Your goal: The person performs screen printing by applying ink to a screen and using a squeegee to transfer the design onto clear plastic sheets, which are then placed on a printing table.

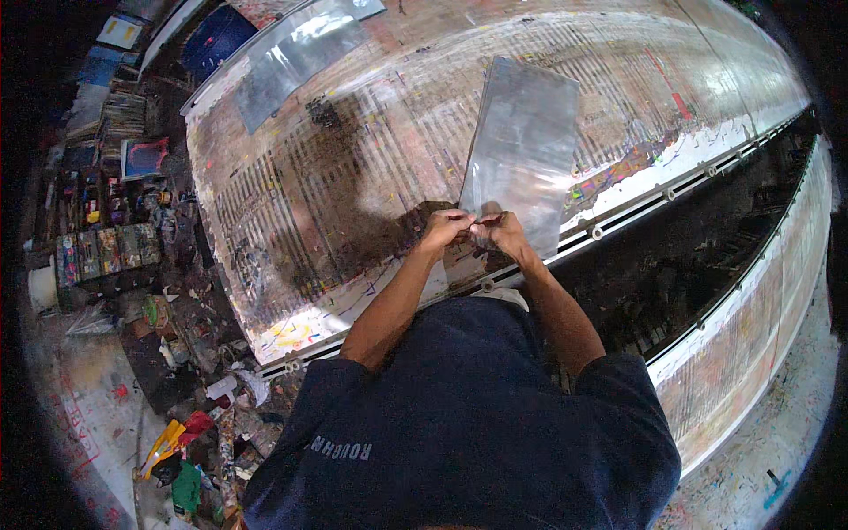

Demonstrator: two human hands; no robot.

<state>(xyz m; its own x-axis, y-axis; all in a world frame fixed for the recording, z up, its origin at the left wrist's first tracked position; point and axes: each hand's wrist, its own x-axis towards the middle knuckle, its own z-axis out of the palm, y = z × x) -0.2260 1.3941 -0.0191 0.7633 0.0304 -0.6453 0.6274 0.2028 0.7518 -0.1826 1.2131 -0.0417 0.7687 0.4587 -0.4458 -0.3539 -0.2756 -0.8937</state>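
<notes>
Head view: wearing a dark navy short-sleeved shirt (459,415), leaning forward and reaching out with both bare forearms (393,305). Bringing the left hand (446,228) and the right hand (502,231) close together, curling the fingers of each inward and pinching with thumb and forefinger at the near left corner of the clear plastic sheeting (521,132), with the exact hold of each fingertip showing too small for telling. Having that sheeting lying flat on the long table (265,203), stretching away from the near edge and catching glare just beyond the hands. Leaning at a metal rail (632,216) running along that edge. Facing a worn, dark-striped surface flecked with paint. Having a second long table (751,353) running along at right, across a dark gap. Having clutter lying at left, including a green cloth-like piece (186,488) near a yellow-and-red bundle (168,446). Farther off, showing a second clear sheet (300,66) lying on the table's far left part and, beyond, a deep-blue object (216,40), being too dark for naming.
</notes>
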